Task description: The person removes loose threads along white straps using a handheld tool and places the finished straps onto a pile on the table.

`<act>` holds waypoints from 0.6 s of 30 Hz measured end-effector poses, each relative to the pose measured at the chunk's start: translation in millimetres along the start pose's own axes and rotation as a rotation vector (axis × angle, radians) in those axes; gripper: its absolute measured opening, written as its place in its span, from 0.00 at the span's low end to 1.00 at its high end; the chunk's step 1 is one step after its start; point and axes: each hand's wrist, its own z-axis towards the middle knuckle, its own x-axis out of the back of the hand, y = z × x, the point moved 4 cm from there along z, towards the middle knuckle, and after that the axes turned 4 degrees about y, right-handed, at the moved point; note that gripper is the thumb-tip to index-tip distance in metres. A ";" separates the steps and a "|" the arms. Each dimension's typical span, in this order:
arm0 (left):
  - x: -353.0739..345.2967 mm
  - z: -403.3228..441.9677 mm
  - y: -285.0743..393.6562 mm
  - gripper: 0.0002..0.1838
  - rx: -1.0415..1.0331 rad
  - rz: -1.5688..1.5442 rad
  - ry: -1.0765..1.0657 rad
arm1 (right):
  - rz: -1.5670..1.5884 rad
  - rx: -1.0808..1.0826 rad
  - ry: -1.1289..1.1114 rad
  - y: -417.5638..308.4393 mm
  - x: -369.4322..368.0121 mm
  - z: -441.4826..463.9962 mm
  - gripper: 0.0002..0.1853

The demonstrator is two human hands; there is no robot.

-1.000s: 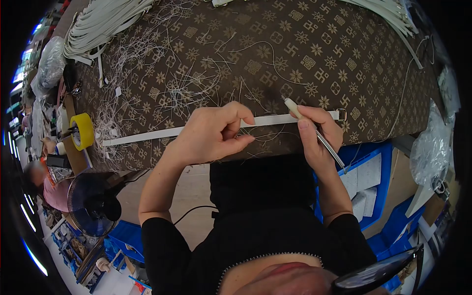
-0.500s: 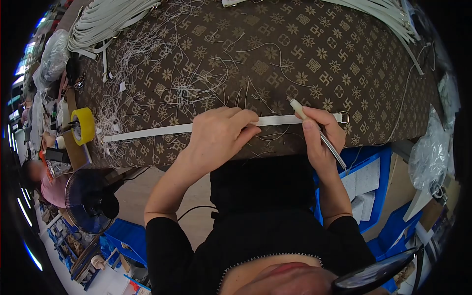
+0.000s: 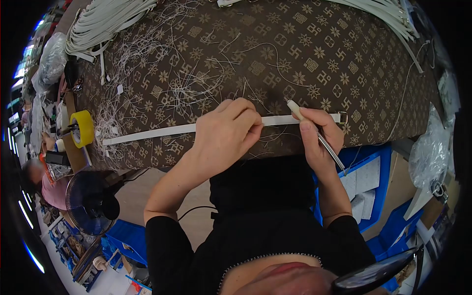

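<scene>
A narrow white belt (image 3: 152, 134) lies across the patterned cloth, its metal buckle (image 3: 343, 117) at the right end. My left hand (image 3: 223, 128) is closed on the belt's middle, thumb and fingertips pinched together on the strap. In my right hand (image 3: 322, 135) is a pen-like tool (image 3: 330, 151) with a cream collar and a shiny metal shaft. Its thin dark tip points up and left, just above the belt and apart from it. The fingers of my right hand wrap around the tool, close to the buckle end.
Loose white thread ends (image 3: 189, 88) litter the brown patterned cloth (image 3: 364, 64). Bundles of white belts (image 3: 105, 24) lie at the far left and far right (image 3: 381, 14). Yellow tape (image 3: 82, 129) and a black fan (image 3: 92, 202) stand left. A blue crate (image 3: 383, 182) is below right.
My left hand's fingers have curled in, the thumb now drawn up against the fingertips. The right hand and tool have barely shifted; the belt lies nearly as before.
</scene>
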 end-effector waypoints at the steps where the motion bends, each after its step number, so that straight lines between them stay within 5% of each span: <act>1: 0.7 -1.3 1.9 0.07 0.000 0.000 0.000 | -0.003 0.011 0.003 0.0 -0.2 0.1 0.09; 16: 6.9 -6.9 9.5 0.05 -0.029 0.167 -0.192 | -0.006 0.015 0.003 -0.2 0.2 -0.4 0.10; 18: 0.1 -5.8 0.9 0.04 0.093 -0.094 -0.124 | 0.026 -0.013 0.028 -0.4 2.1 -3.2 0.10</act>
